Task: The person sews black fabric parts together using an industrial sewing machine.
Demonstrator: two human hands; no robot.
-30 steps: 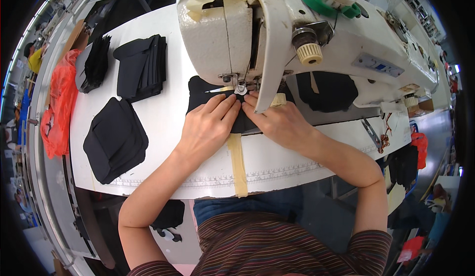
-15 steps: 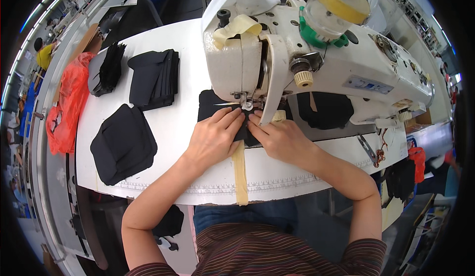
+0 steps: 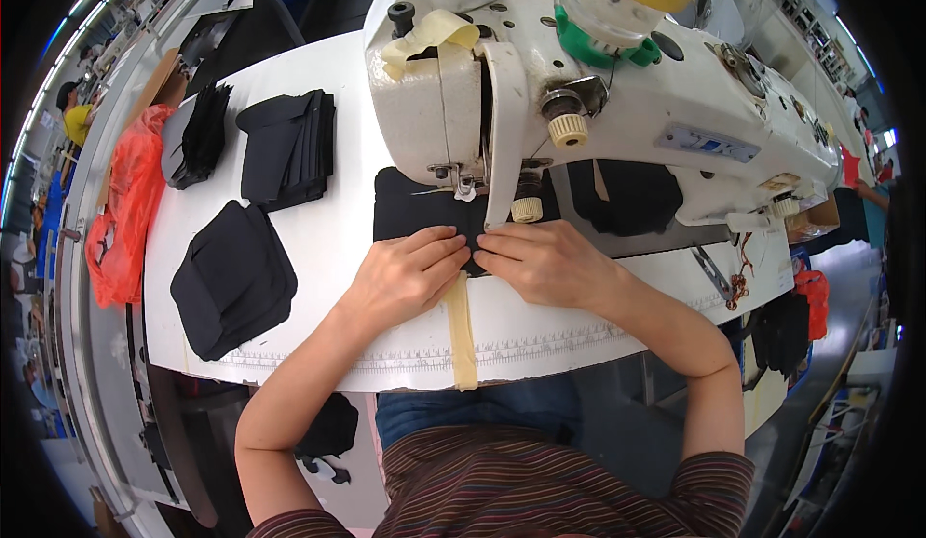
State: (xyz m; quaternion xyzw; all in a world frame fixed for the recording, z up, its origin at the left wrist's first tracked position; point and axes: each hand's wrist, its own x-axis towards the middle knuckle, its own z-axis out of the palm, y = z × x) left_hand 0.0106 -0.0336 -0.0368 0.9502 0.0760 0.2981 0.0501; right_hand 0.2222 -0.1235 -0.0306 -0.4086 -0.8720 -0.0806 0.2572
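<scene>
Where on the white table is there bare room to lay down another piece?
Bare table lies between the black stack, the rounded black pile and the left hand. Crowded under the sewing machine, where both hands press black fabric.
</scene>
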